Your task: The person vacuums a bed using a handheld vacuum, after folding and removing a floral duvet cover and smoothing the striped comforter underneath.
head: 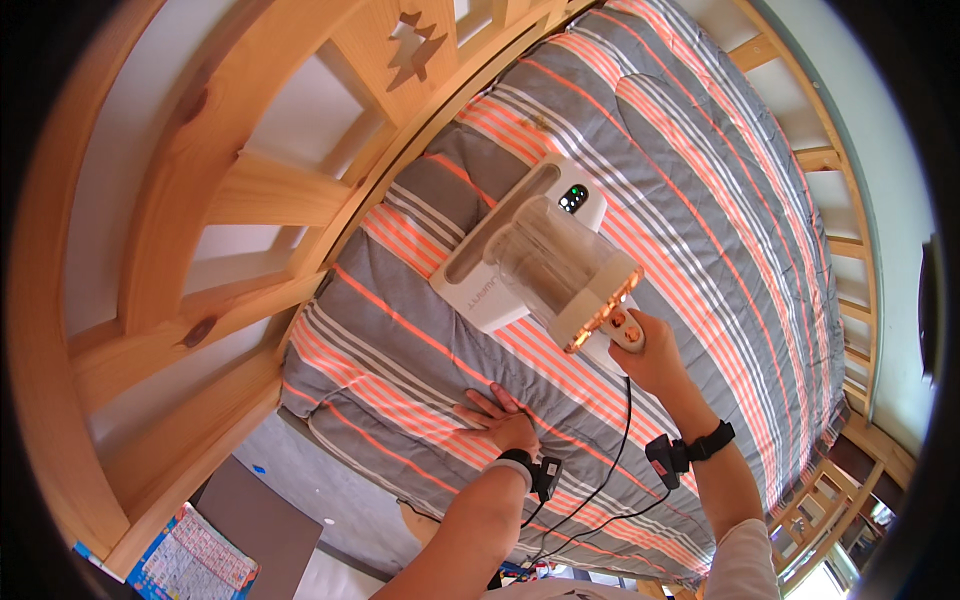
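My right hand grips the handle of a white Uwant mattress vacuum cleaner, which rests on a striped quilt. The cleaner has a clear dust cup, two copper-coloured buttons on its handle and a lit indicator panel. Lower and to the left, my left hand lies flat on the quilt with its fingers spread. It is apart from the cleaner. The quilt is grey with orange and white stripes and shows some folds. The suction underside of the cleaner is hidden.
A pine bed frame with a tree-shaped cutout rises at the left. Wooden slats line the right side by the wall. A black cord trails across the quilt from the cleaner. A printed chart is at the lower left.
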`<state>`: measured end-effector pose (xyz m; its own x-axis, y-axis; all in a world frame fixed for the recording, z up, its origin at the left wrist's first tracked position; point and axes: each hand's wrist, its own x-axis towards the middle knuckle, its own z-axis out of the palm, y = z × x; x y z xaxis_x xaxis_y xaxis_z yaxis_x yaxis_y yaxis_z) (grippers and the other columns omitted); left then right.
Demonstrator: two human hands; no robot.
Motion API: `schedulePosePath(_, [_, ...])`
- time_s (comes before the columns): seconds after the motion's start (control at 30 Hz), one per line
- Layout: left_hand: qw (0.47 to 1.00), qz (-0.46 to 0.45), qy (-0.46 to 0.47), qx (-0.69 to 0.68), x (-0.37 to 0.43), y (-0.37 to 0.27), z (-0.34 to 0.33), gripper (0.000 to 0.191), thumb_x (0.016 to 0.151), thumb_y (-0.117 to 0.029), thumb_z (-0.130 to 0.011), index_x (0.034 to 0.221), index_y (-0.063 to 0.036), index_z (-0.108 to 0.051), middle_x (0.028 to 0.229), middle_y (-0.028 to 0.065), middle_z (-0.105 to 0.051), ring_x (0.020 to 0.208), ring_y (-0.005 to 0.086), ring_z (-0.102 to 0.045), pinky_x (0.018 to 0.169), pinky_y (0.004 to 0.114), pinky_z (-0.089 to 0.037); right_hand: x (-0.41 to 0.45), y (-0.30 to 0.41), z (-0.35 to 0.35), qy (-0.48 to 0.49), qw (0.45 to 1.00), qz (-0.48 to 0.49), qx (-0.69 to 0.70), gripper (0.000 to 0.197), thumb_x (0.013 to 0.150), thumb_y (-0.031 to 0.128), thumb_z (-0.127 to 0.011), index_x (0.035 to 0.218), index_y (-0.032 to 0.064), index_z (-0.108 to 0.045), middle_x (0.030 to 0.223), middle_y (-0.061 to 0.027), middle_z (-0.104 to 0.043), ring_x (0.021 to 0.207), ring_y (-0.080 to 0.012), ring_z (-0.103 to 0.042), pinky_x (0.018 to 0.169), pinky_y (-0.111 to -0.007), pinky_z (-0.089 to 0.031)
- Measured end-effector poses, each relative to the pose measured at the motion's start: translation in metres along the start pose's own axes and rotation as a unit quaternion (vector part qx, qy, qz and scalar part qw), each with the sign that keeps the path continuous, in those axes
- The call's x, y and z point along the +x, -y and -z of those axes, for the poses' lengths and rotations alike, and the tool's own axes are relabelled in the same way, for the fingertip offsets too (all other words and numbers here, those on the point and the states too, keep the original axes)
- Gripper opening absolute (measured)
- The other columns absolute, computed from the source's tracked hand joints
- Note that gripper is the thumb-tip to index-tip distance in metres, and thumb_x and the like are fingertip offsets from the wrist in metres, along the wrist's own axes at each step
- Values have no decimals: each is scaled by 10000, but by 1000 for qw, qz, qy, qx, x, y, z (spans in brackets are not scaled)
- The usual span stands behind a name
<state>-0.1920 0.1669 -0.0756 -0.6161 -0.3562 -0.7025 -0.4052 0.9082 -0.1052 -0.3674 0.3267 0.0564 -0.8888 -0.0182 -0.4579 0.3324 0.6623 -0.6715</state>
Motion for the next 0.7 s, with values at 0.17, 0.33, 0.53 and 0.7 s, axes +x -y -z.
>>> schedulePosePath(0.17, [991, 14, 132, 27, -5, -9, 38, 875, 858, -279, -530, 1447, -79, 85, 1462, 330, 94, 1277, 634, 58, 909, 814, -15, 28, 20, -13, -9, 999, 39, 13, 234, 666, 149, -685, 832, 6, -601, 732, -208, -618, 742, -407, -599, 627, -430, -478])
schedulePosePath(0.33, [1000, -4, -10, 15, -2, 1, -2, 1204, 656, -336, -745, 1428, -35, 128, 1441, 360, 124, 1268, 642, 76, 906, 808, -46, 61, 58, -31, -10, 999, 37, -24, 260, 688, 213, -661, 892, 53, -645, 788, -193, -647, 787, -383, -621, 688, -448, -494])
schedulePosePath(0.53, [999, -11, -18, 32, -4, 1, 7, 1280, 607, -337, -798, 1425, -28, 136, 1439, 365, 123, 1270, 639, 77, 912, 800, -50, 78, 59, -34, -2, 999, 48, -24, 294, 690, 229, -658, 939, 73, -660, 803, -178, -657, 795, -369, -628, 704, -447, -499])
schedulePosePath(0.7, [1000, 0, 3, -12, -7, 1, 7, 1240, 636, -262, -789, 1437, -57, 135, 1453, 341, 127, 1282, 626, 84, 900, 808, -21, 68, 65, -35, -14, 998, 57, -14, 299, 690, 191, -661, 949, 43, -649, 803, -200, -648, 787, -371, -627, 694, -426, -496])
